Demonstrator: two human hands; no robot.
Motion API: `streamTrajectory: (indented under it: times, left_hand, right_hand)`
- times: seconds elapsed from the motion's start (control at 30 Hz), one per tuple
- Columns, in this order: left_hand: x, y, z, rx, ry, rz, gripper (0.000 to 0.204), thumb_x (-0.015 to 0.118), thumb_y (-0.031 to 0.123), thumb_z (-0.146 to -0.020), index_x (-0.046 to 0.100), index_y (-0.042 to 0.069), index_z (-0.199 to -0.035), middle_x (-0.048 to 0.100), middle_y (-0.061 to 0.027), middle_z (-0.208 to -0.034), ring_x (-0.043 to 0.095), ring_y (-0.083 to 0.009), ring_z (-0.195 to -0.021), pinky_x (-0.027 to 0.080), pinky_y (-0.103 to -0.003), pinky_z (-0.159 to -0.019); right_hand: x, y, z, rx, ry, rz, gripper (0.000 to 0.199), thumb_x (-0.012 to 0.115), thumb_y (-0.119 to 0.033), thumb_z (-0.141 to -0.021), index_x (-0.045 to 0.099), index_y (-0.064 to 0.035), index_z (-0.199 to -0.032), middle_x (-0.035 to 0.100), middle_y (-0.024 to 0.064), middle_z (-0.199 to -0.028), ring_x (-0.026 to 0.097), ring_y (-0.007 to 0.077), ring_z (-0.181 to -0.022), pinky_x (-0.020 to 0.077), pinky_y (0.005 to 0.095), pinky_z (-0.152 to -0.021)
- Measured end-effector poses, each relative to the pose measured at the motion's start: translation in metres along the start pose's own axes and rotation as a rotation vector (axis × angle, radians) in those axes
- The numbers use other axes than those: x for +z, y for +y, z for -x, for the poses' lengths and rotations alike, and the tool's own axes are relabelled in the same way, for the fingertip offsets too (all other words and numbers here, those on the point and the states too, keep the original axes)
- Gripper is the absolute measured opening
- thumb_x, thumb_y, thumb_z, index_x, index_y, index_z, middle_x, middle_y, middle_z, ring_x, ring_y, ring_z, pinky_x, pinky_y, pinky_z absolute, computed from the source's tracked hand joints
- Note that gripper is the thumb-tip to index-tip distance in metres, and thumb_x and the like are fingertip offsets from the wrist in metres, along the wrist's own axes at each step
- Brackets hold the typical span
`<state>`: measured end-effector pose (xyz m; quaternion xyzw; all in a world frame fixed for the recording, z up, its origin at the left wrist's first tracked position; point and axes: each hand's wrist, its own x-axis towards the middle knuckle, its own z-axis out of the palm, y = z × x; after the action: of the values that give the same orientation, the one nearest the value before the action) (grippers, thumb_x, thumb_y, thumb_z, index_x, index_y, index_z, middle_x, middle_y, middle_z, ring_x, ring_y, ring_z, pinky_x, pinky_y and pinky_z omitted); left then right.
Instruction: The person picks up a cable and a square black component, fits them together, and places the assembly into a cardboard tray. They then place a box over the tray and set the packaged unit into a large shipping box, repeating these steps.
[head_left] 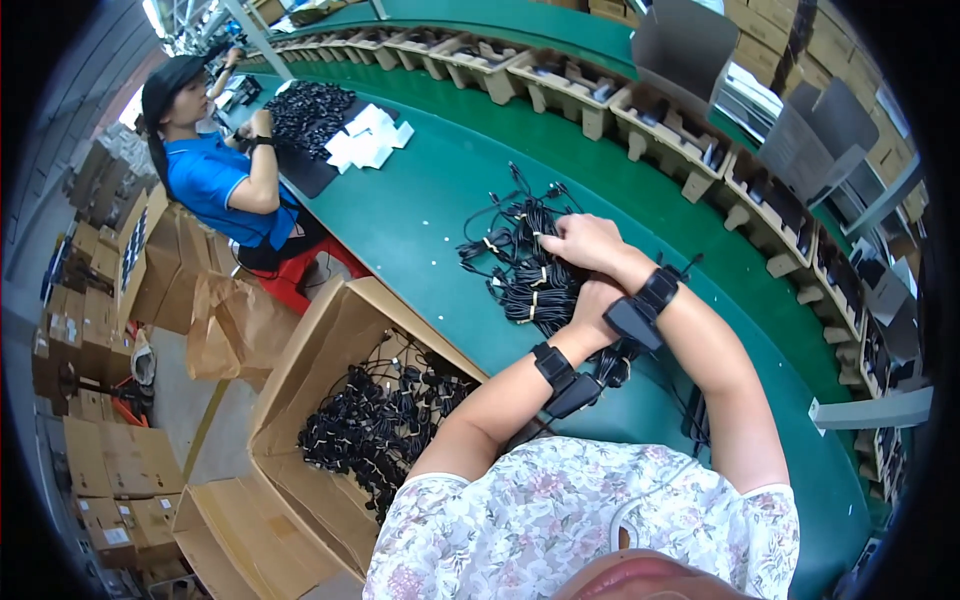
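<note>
On the green counter [420, 215], near its front edge, a pile of bundled black cables [525, 270] is being pressed by both hands: the right hand [585, 242] is being laid loosely curled on top, the left hand [592, 305] tucked beneath it, grip hidden. Open counter is lying leftward; an open cardboard box [330, 350] of cables is standing below the edge.

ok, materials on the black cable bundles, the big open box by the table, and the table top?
Black coiled cable bundles: likely rubbery plastic sheathing, matte, with pale ties around each coil. Big open brown box: corrugated cardboard, dull, with creased flaps. Green table top: smooth, slightly sheened mat or belt, probably vinyl or rubber; can't tell which. The right hand rests on the bundles.
</note>
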<state>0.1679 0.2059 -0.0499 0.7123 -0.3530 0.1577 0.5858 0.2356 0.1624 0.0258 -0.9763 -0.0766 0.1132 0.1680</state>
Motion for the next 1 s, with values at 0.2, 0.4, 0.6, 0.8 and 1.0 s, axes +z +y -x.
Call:
streamTrajectory:
  times: [0.2,0.4,0.6,0.8,1.0]
  left_hand:
    - [-0.005,-0.003,-0.003,0.069,-0.145,-0.238,0.011,0.058,0.006,-0.068,0.062,0.007,-0.079,0.061,-0.0113,-0.084,0.058,-0.0315,-0.078,0.045,-0.041,-0.071]
    - [-0.006,0.002,-0.006,0.059,-0.098,-0.255,0.015,0.054,0.001,-0.07,0.062,0.008,-0.08,0.061,-0.0086,-0.079,0.058,-0.0287,-0.077,0.047,-0.038,-0.067]
    - [-0.01,0.019,-0.014,-0.13,-0.175,0.142,0.011,0.053,0.007,-0.083,0.057,0.005,-0.093,0.059,-0.0068,-0.08,0.058,-0.0192,-0.072,0.047,-0.031,-0.061]
    - [-0.057,0.03,-0.031,-0.465,-0.207,0.761,0.028,0.053,0.012,-0.09,0.046,0.003,-0.115,0.057,-0.0041,-0.092,0.057,-0.0107,-0.076,0.046,-0.023,-0.06]
    - [-0.048,0.053,-0.01,-0.339,-0.008,0.359,0.034,0.055,0.011,-0.089,0.043,0.002,-0.12,0.056,-0.0074,-0.097,0.057,-0.0141,-0.083,0.047,-0.025,-0.071]
  right_hand:
    - [-0.002,0.031,0.018,-0.104,0.205,-0.872,0.025,0.046,-0.029,-0.093,0.049,-0.0073,-0.082,0.061,0.0082,-0.077,0.061,0.0183,-0.073,0.0477,0.039,-0.065]
    - [-0.045,0.034,0.059,-0.175,0.211,-1.639,0.011,0.045,-0.021,-0.095,0.042,-0.0101,-0.098,0.056,0.0043,-0.082,0.057,0.0149,-0.073,0.0483,0.0344,-0.066]
    - [-0.08,0.037,0.113,-0.338,0.175,-1.493,0.016,0.045,-0.021,-0.096,0.043,-0.0074,-0.104,0.056,0.0074,-0.087,0.056,0.0141,-0.076,0.0492,0.0324,-0.073]
    - [-0.074,0.066,0.152,-0.368,0.212,-1.268,0.028,0.045,-0.02,-0.095,0.045,-0.003,-0.117,0.058,0.0083,-0.09,0.058,0.0151,-0.078,0.0495,0.0295,-0.075]
    - [-0.061,0.096,0.183,-0.218,0.544,-1.013,0.028,0.046,-0.013,-0.094,0.049,0.0014,-0.118,0.062,0.01,-0.093,0.061,0.0165,-0.085,0.0489,0.027,-0.078]
